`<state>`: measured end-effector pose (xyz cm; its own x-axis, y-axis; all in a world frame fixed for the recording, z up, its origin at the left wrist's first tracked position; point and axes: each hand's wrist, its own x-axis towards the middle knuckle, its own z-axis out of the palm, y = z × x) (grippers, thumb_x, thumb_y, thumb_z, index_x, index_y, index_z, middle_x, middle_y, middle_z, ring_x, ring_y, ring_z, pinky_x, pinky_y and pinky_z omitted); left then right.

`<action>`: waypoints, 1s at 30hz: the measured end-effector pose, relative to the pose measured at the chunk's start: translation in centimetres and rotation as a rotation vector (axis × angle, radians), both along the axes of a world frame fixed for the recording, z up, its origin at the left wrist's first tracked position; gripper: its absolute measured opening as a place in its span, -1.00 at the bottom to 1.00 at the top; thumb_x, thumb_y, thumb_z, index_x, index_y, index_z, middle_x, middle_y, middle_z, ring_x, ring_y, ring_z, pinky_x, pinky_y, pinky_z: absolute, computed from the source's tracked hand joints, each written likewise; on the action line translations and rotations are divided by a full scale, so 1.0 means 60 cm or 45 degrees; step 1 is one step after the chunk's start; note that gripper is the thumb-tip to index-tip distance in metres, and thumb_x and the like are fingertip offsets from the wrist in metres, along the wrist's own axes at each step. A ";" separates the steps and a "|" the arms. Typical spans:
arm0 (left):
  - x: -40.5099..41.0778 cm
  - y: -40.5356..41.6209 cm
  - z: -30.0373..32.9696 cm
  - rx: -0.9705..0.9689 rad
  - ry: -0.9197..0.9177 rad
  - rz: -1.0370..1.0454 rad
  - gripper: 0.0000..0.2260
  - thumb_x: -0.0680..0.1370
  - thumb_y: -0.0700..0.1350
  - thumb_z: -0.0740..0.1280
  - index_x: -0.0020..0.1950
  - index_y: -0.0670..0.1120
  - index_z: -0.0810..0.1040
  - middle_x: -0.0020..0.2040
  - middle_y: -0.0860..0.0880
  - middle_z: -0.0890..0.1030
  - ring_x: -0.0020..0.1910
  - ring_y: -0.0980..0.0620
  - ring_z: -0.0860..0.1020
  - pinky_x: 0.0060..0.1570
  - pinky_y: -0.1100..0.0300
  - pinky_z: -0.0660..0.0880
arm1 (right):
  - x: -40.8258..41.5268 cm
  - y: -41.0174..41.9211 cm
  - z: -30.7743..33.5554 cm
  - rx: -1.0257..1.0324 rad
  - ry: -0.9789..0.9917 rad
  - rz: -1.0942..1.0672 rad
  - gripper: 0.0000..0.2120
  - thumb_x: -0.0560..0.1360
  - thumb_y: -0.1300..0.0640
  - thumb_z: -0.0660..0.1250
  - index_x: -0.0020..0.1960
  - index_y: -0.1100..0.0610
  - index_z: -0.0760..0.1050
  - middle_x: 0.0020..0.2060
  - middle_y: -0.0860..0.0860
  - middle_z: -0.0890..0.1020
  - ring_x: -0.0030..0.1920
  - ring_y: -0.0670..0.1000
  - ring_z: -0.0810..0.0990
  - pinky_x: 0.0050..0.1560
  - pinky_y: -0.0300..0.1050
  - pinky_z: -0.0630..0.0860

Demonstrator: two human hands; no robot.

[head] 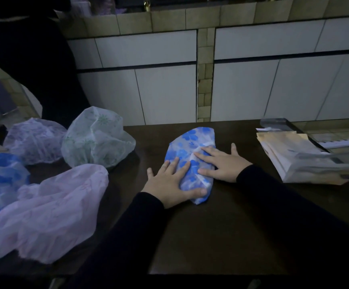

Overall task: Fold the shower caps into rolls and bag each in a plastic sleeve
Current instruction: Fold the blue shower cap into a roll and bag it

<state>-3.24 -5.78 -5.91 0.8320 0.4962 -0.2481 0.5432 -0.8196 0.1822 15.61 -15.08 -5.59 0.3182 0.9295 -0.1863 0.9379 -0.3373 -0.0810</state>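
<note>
Honestly, with both the left hand (167, 182) and right hand (221, 161) just pressing flat on the blue shower cap (190, 147), trapped air could spring the slippery fold open.

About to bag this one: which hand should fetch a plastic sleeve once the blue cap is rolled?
Right, probably. The right hand lies flat on the blue cap, nearest the stack of sleeves at the table's right. The left hand presses the cap's near end and can hold it.
</note>
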 end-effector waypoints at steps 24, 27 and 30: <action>-0.025 0.026 -0.002 -0.396 -0.663 -0.164 -0.65 0.30 0.22 0.52 0.05 0.21 0.64 0.06 0.27 0.51 0.19 0.23 0.47 0.23 0.23 0.41 | -0.049 -0.093 -0.001 0.720 0.446 0.293 -0.82 0.43 -0.03 0.44 0.01 -0.03 0.66 -0.05 -0.15 0.62 -0.01 -0.18 0.58 0.07 -0.17 0.52; -0.022 0.024 0.000 -0.394 -0.685 -0.139 -0.66 0.32 0.14 0.55 0.07 0.18 0.65 0.05 0.25 0.53 0.16 0.22 0.49 0.18 0.28 0.41 | -0.050 -0.092 -0.003 0.775 0.569 0.193 -0.87 0.46 0.00 0.42 -0.05 0.00 0.68 -0.09 -0.14 0.65 -0.03 -0.17 0.60 0.07 -0.18 0.53; -0.021 0.022 0.003 -0.349 -0.700 -0.144 -0.69 0.38 0.10 0.52 0.10 0.12 0.65 0.03 0.21 0.55 0.08 0.23 0.51 0.10 0.32 0.45 | -0.048 -0.090 -0.004 0.742 0.678 0.081 -0.91 0.47 0.02 0.41 -0.09 -0.01 0.69 -0.09 -0.15 0.65 -0.02 -0.21 0.60 0.09 -0.23 0.52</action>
<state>-4.51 -4.45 -5.73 0.9180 0.3762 0.1255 0.2226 -0.7507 0.6220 12.72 -20.50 -5.80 0.2662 0.9376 0.2237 0.7394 -0.0497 -0.6714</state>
